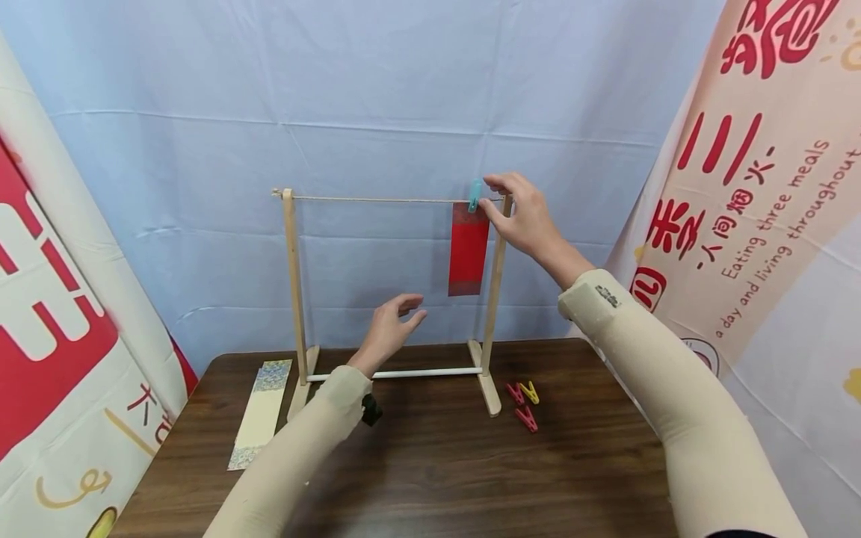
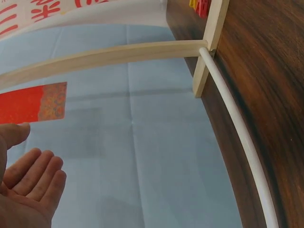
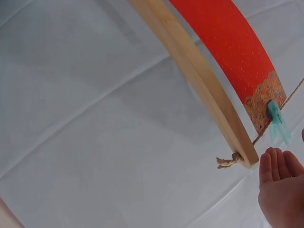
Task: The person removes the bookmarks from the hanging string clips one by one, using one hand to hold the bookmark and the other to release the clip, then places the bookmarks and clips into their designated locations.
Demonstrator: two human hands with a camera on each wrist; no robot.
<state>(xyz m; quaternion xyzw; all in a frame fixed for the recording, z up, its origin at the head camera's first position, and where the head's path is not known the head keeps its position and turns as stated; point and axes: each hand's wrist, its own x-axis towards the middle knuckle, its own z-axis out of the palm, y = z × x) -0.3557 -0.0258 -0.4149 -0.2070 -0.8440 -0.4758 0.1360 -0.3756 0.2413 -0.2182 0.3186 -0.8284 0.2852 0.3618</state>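
Note:
A red paper strip (image 1: 467, 250) with patterned ends hangs from the string (image 1: 383, 199) of a wooden stand (image 1: 294, 276), near its right post. A light-blue clothespin (image 3: 277, 121) pinches its top edge to the string. Beside the clothespin is my right hand (image 1: 528, 217), thumb and fingers parted around it; in the right wrist view a gap shows between fingertips and clothespin. Lower down, left of the strip, my left hand (image 1: 392, 329) hovers with nothing in it. Its thumb and fingers are spread apart in the left wrist view, below the strip's bottom end.
Two red clothespins (image 1: 527, 418) and a yellow clothespin (image 1: 530, 392) lie on the dark wooden table (image 1: 430, 463), right of the stand. Cream paper strips (image 1: 261, 415) with patterned ends lie at left. A white rod (image 1: 430, 372) joins the stand's feet. Printed cloths hang at both sides.

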